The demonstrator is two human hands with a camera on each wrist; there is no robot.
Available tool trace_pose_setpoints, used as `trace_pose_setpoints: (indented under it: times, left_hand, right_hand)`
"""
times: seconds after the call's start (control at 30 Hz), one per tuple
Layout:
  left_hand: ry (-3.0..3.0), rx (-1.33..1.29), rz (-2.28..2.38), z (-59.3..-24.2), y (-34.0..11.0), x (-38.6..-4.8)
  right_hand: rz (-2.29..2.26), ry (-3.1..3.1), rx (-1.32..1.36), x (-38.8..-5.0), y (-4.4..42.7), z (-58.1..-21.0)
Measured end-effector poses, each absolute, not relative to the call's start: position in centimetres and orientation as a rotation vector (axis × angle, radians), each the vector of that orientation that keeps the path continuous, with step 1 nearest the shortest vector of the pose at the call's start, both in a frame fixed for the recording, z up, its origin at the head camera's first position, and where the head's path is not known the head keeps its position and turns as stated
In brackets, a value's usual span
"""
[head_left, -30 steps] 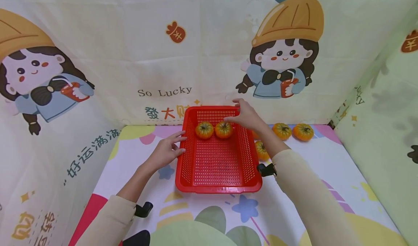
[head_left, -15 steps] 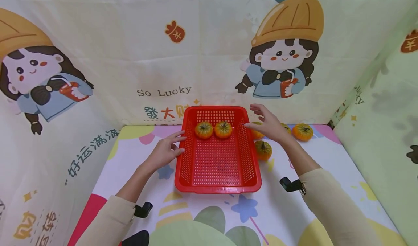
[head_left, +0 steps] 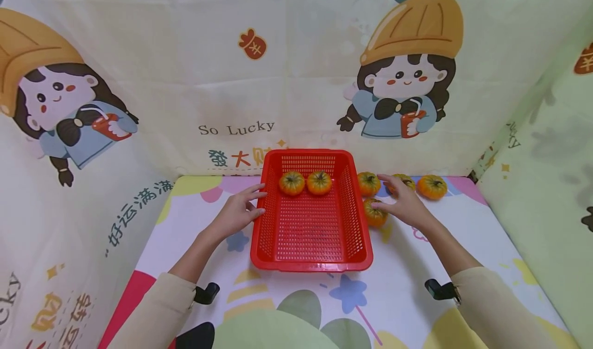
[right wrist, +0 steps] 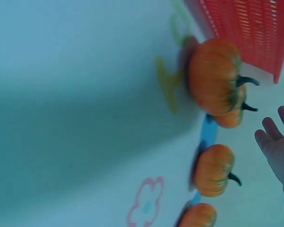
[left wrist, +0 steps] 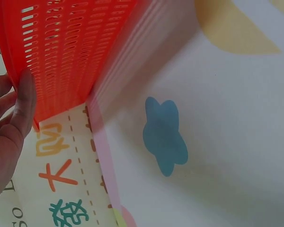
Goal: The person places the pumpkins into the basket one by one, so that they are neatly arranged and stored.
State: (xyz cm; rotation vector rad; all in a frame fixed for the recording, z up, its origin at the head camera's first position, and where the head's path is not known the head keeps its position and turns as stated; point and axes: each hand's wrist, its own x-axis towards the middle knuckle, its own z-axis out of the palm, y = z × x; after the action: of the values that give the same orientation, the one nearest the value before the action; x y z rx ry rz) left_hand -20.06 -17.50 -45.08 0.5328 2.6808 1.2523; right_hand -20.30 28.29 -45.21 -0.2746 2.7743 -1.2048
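Note:
A red plastic basket [head_left: 310, 225] with perforated walls holds two small orange-green pumpkins, a left one [head_left: 292, 184] and a right one [head_left: 319, 183], near its far end. My left hand [head_left: 235, 214] rests its fingertips and thumb against the basket's left rim; the left wrist view shows the fingers [left wrist: 24, 101] at the outer wall. Right of the basket, my right hand [head_left: 404, 204] hovers with spread fingers over a nearer pumpkin [head_left: 374, 216]. Behind it sits another pumpkin [head_left: 368, 184]. In the right wrist view, the right hand [right wrist: 280, 144] is apart from the pumpkins and holds nothing.
Farther right along the back edge lie a partly covered pumpkin [head_left: 405, 180] and another pumpkin [head_left: 432, 187]. The table [head_left: 287, 287] has a printed cover. Printed cloth walls [head_left: 306, 91] enclose it at the back and both sides.
My right hand has left the pumpkin inside the basket, passed over the right rim and come down above the pumpkins outside. My left hand has stayed at the left rim.

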Motion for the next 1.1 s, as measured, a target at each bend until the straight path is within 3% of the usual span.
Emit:
trace_pose_setpoints:
  times: [0.53, 1.1]
  left_hand:
    - [2.680, 0.511, 1.249, -45.3, -17.4, -20.1]
    - [2.679, 0.508, 1.243, -45.0, -17.3, -20.0]
  right_hand:
    - [-1.205, 2.728, -0.263, -19.7, 29.7, -51.3]
    - [-1.170, 2.763, -0.235, -19.8, 29.1, -52.4]
